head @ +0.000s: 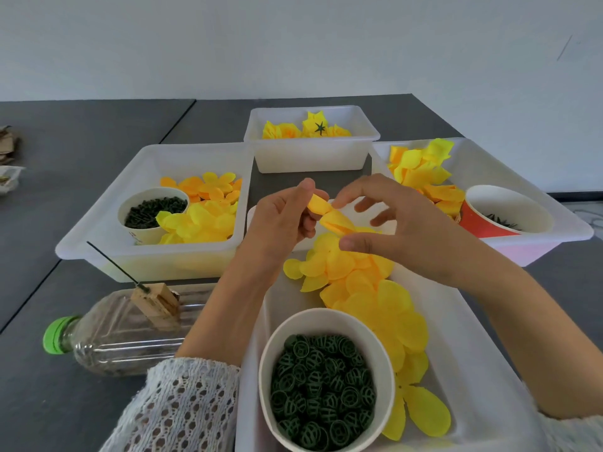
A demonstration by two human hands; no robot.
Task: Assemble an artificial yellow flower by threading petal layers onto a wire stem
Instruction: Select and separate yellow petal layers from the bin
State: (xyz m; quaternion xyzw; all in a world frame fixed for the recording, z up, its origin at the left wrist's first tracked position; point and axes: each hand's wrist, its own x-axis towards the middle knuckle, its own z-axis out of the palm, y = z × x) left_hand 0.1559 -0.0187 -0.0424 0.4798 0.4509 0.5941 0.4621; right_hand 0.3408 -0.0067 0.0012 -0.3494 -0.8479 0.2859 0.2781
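At far left a wire stem [112, 265] stands bare in its wooden block [156, 301] atop a plastic bottle [120, 334] — nothing is threaded on it, so this flower looks barely begun, though finished yellow flowers [305, 128] lie in the far bin [313, 158]. The left hand [280, 220] is raised palm-inward, thumb and fingers clamped on a folded petal layer [326, 213]. The right hand [394, 230] arches over from the right, fingertips pinching the same layer — above the loose petals [355, 275] in the near tray [470, 370].
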